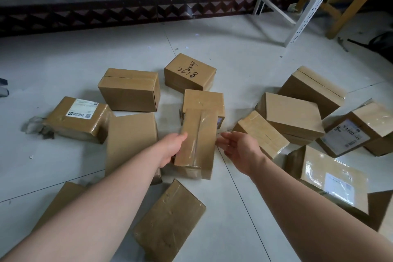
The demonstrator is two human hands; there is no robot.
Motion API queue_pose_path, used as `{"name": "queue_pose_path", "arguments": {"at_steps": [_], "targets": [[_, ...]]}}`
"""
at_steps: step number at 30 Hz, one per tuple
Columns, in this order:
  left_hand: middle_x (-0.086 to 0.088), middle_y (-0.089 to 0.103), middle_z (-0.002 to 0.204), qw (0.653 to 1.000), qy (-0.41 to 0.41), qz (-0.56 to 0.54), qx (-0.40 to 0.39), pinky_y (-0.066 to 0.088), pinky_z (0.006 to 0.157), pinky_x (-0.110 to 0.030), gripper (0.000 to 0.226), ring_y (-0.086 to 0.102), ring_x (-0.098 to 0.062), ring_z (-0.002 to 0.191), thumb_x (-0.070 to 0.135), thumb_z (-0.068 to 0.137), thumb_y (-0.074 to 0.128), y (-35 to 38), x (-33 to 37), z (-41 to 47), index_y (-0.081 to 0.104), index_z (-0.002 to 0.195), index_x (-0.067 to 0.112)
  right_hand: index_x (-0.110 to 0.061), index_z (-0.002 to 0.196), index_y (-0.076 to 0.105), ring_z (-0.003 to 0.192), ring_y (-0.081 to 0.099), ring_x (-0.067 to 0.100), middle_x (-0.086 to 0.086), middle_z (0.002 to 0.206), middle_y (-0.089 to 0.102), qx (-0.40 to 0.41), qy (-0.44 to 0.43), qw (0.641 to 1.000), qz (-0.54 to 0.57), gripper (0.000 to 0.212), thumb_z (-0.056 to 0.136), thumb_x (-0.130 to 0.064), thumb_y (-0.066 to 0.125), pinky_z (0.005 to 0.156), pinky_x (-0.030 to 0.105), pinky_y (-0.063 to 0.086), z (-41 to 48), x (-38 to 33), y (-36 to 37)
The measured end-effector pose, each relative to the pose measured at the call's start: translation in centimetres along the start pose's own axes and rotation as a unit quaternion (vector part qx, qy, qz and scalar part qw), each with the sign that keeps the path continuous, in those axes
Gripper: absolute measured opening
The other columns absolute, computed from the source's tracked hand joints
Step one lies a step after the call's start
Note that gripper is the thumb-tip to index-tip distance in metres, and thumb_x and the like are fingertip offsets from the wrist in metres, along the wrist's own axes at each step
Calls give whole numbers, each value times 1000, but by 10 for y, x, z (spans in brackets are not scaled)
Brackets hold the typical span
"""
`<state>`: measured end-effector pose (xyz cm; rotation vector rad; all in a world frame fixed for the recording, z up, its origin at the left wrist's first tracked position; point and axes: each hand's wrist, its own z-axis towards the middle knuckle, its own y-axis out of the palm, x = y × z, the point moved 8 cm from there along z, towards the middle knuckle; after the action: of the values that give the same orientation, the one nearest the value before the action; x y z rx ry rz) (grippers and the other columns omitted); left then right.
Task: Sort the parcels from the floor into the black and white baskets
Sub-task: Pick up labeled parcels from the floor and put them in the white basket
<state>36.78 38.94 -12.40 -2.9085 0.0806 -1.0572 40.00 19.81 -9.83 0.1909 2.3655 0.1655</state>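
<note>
Several brown cardboard parcels lie scattered on the pale tiled floor. My left hand grips the left side of a taped, narrow parcel in the middle of the pile, thumb on its top face. My right hand hovers just right of that parcel, fingers straight and spread, holding nothing. Behind it sits a square parcel, and farther back one marked with black handwriting. Neither basket is in view.
More parcels lie at the left, front and right, some with white labels. A white perforated metal rack leg and yellow wooden legs stand at the back right. A patterned skirting runs along the wall.
</note>
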Motion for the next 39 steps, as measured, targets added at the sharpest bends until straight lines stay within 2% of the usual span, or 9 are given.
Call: {"name": "queue_pose_path", "arguments": {"at_steps": [2,6,9,12,16,20,26,32,39], "targets": [[-4,44,145,994,10,69,81,35,107,-36,45,45,-24,127,29,103,42,-17,-4,1,37,144,12,-2,106,57,79,67,25,13,87,61,-5,14,1000,3,20,98,-6,39,85,32,43,-2,4,6],[-7,33,154,985,39,88,141,39,108,-43,60,48,-30,126,19,102,45,-34,-4,1,18,154,28,3,121,53,77,66,21,11,93,55,7,50,995,-82,28,99,-4,37,75,33,47,1,17,9],[-12,48,133,976,53,105,185,48,72,-30,54,54,-22,82,7,101,40,-47,-2,0,29,148,30,2,129,54,84,56,21,9,96,52,24,64,985,-160,34,99,-7,42,83,37,45,7,24,7],[-12,53,114,961,54,162,219,39,53,-27,52,51,-23,80,-6,95,39,-57,-6,-5,40,137,24,-3,132,51,120,53,31,17,129,53,7,72,974,-214,35,99,-9,43,102,41,42,10,32,12],[-9,55,120,984,5,88,156,44,86,-35,38,53,-28,104,16,102,40,-46,-20,2,45,139,16,-5,116,57,122,53,30,15,131,56,-20,95,982,-161,28,100,-15,36,111,49,36,19,44,18],[-3,38,153,995,-70,4,68,17,115,-52,60,31,-29,142,54,101,25,-24,-35,10,32,150,20,-13,139,48,125,51,26,11,135,56,-25,96,982,-162,41,102,-26,38,111,49,30,24,45,17],[-1,35,155,997,-70,-23,34,11,117,-52,57,25,-25,145,48,103,27,-12,-37,21,31,151,19,-21,143,45,125,50,27,14,134,55,-23,94,983,-158,44,101,-35,39,111,49,30,29,42,9],[-2,39,150,997,-67,-29,34,23,117,-48,48,33,-29,140,35,106,31,-13,-36,-4,31,149,15,-9,140,42,124,48,30,15,132,52,-19,138,971,-195,49,100,-37,43,109,56,32,14,53,-5],[-18,28,155,968,-167,188,7,27,113,-55,48,27,-37,142,22,101,41,-22,-97,-64,33,147,10,-11,134,45,124,47,39,20,136,47,-56,235,922,-303,43,98,-33,38,101,59,38,-42,117,-14]]}}
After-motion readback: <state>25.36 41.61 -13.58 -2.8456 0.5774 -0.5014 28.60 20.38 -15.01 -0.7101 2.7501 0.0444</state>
